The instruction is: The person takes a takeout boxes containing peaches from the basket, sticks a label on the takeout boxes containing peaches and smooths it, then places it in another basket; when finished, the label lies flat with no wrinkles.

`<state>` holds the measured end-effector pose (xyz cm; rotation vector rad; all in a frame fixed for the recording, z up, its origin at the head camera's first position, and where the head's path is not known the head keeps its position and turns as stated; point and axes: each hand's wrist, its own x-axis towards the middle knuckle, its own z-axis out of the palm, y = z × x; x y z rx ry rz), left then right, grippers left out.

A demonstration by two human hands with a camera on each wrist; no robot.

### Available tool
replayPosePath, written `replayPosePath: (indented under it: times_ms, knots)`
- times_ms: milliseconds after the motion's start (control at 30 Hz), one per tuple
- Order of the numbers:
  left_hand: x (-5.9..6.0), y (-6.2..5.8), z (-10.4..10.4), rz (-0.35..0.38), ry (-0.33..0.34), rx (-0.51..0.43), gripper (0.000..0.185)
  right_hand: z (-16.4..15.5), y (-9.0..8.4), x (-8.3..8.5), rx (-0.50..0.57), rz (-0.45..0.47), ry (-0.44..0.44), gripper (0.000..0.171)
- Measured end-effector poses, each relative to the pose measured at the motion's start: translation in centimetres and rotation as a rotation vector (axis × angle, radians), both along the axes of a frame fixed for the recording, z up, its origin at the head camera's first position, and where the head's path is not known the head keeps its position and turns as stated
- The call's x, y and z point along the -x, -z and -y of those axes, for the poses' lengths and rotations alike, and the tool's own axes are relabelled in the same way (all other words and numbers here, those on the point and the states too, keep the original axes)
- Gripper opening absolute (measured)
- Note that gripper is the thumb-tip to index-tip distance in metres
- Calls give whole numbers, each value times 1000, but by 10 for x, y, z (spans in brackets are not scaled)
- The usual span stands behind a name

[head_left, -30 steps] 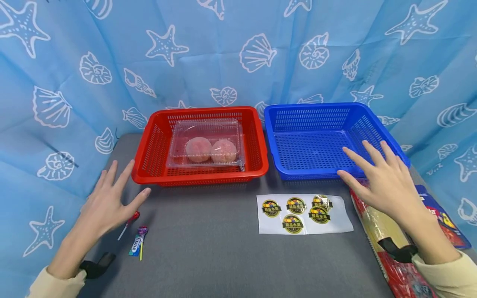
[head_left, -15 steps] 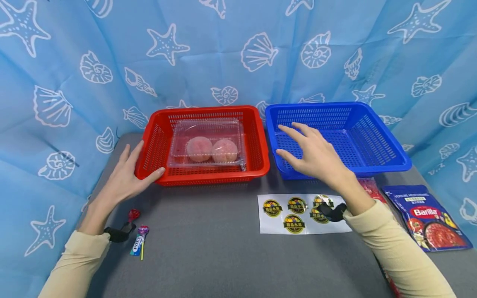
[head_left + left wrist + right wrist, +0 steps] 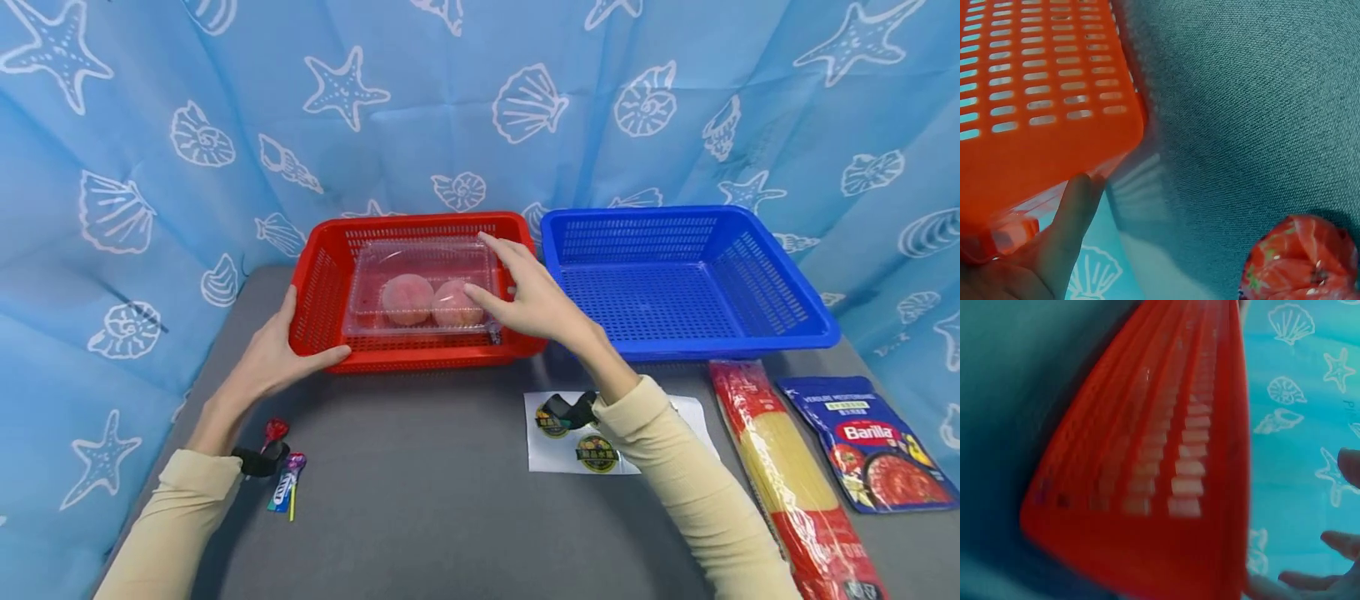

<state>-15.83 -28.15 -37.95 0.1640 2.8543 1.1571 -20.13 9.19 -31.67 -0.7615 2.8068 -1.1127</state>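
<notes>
A: Left hand (image 3: 266,362)?
B: On the front-left corner of the red slotted plastic basket (image 3: 322,275), thumb along the front wall, fingers (image 3: 1075,209) up the left side, curled round the corner. Gripping the basket.

A: Right hand (image 3: 536,300)?
B: Over the basket's right end, fingers (image 3: 498,250) spread and fairly straight above the clear plastic clamshell box (image 3: 420,279). Holding nothing. Can't tell if the fingertips touch the lid.

A: The box itself?
B: Transparent, hinged, lid closed, glare on top. Lies flat inside the red basket, roughly centred. Two round pink peaches (image 3: 431,300) side by side in it, touching.

A: Basket position?
B: Back of the grey bench (image 3: 420,500), just beside a blue slotted plastic basket (image 3: 750,250) on its right.

A: Anything else?
B: White sticker sheet with round dark labels (image 3: 592,450) in front, partly under the right sleeve. Long packet of spaghetti (image 3: 787,467) and a blue Barilla sauce pouch (image 3: 870,442) at the right. Two wrapped lollipops (image 3: 281,479) near the left wrist. Blue seashell-print curtain (image 3: 480,100) behind.
</notes>
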Motion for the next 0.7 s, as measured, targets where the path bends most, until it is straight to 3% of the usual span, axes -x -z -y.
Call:
replayPosePath:
  times_ms: [400, 567, 700]
  knots:
    - [-1, -1, 3, 99, -1, -27, 118, 31, 28, 18, 159, 390, 149, 94]
    - [-1, -1, 3, 116, 3, -33, 118, 30, 41, 26, 236, 501, 144, 96]
    - [0, -2, 3, 118, 9, -36, 119, 30, 45, 31, 343, 576, 131, 89]
